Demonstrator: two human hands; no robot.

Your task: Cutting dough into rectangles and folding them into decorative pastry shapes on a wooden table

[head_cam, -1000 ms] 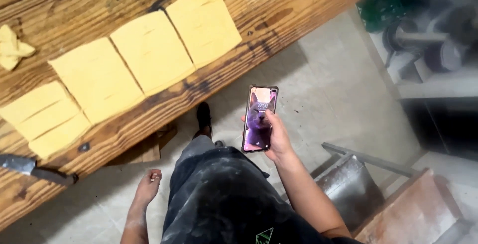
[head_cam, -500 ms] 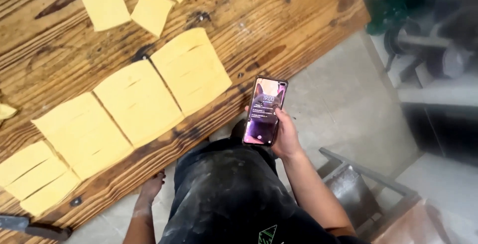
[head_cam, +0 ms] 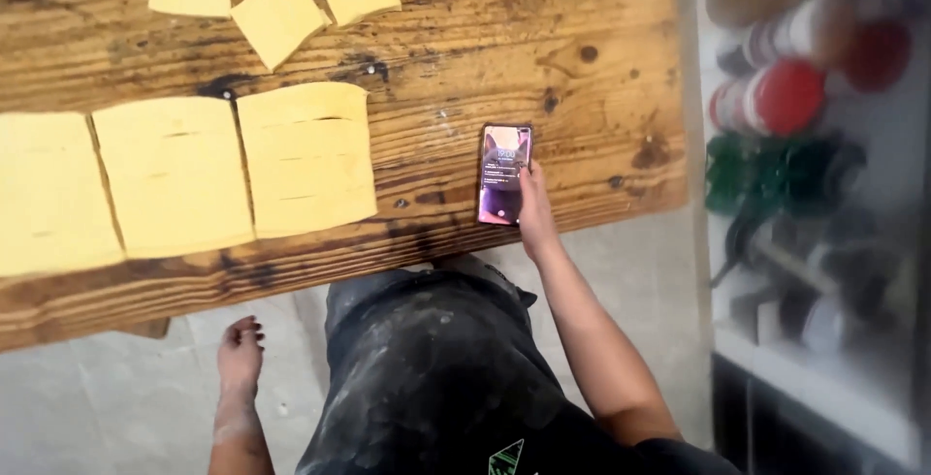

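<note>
We are looking down on a worn wooden table with dark stains, knots and a few nail heads, its near edge running across the view above a pale concrete floor. Three large yellow sheets lie side by side along the near part of the table, edges almost touching, and three smaller yellow squares sit near the far edge, the middle one turned at an angle.

To the right of the table stands a blurred shelf carrying round containers: some with red lids higher up, green ones below them, and dark shapes lower still. We cannot make out any labels.

The phone lies flat on the table near its right-hand near corner, screen lit and facing up. Our right hand rests on the phone's lower right edge, thumb on the side of it; we cannot tell whether the fingers wrap beneath. Our left hand hangs below the table edge beside dark, dusty trousers, fingers loose and holding nothing.
</note>
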